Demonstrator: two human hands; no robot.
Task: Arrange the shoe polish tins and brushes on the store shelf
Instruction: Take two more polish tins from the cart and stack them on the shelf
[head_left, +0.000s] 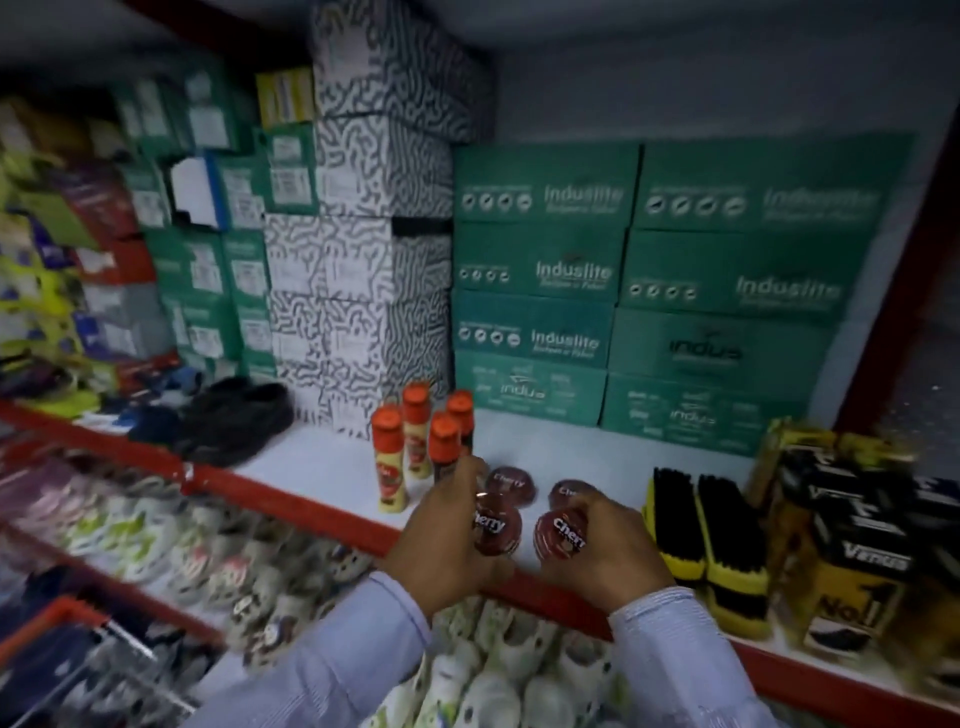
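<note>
On the shelf (332, 462), both hands (447, 551) (608, 551) each clasp one of four tins (496, 522) (561, 530) beside two brushes (675, 525).

Far-left shoe boxes (62, 218) blurred

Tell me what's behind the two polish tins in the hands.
Two more tins lie flat on the white shelf, then green shoe boxes. The right hand partly covers one.
</note>
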